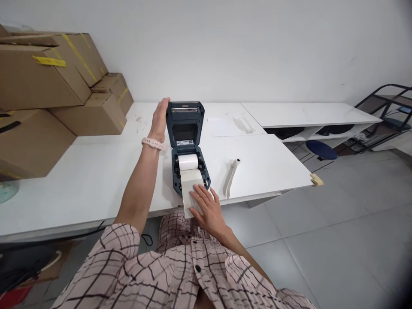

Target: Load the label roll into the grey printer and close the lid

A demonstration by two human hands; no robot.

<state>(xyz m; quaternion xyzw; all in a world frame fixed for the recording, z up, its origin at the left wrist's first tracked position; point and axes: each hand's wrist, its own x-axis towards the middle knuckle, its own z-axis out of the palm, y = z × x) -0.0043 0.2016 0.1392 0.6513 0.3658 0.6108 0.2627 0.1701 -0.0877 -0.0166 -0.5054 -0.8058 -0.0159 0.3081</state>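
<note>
A dark blue label printer [176, 176] stands near the table's front edge with its lid [184, 113] raised. At the lid's upper left corner my left hand [159, 120] grips its edge, the fingers partly hidden behind it. Inside the printer sits a white label roll [188, 162]. From it a label strip [188, 199] runs forward over the front and past the table edge. My right hand [207, 209] lies on the strip's right side, fingers stretched out and slightly spread.
On the white table [264, 171], a paper roll core [236, 162] with a curled strip lies to the right. Cardboard boxes [38, 81] are stacked at the left. Behind the printer lies a white sheet [222, 127]. A blue stool [320, 149] stands on the floor at right.
</note>
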